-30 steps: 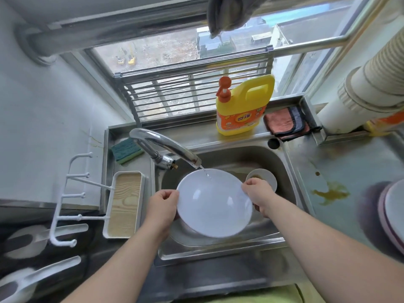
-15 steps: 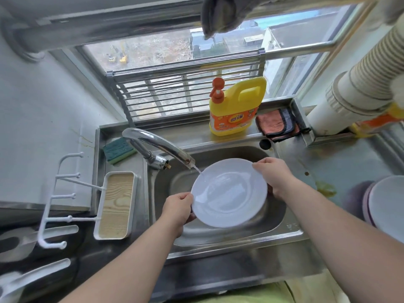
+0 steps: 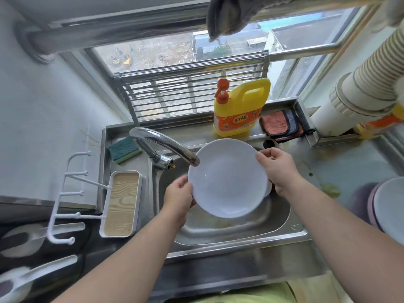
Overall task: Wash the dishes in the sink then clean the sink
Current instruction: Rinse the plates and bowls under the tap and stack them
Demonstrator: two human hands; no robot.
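Home kitchen: sink (image 3: 293, 228), faucet (image 3: 166, 143), detergent (image 3: 240, 108).

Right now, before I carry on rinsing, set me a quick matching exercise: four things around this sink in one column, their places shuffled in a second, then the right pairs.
Things:
1. white plate
2. green sponge
3. yellow detergent bottle
4. orange cloth

Places:
A. on the back ledge, right of the bottle
B. held over the sink by the left hand and right hand
C. on the ledge left of the faucet
D. upright on the back ledge by the window

Pairs: 1-B, 2-C, 3-D, 4-A
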